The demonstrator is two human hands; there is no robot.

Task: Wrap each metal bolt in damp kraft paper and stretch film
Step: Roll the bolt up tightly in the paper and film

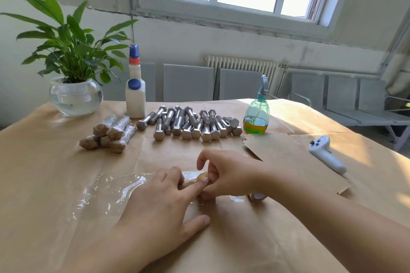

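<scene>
The paper-wrapped bolt (201, 177) is mostly hidden; only its brown end peeks out between both hands, near the front of the worktop (55, 162). The right hand (224, 175) curls its fingers around it. The left hand (162, 204) lies flat with straight fingers on the clear film (106, 193), one fingertip touching the bolt. A tape roll (257, 196) hides under the right wrist. The spray bottle (256, 115) holds yellow-green liquid. The glass bowl (75, 98) holds water and a plant (71, 42).
</scene>
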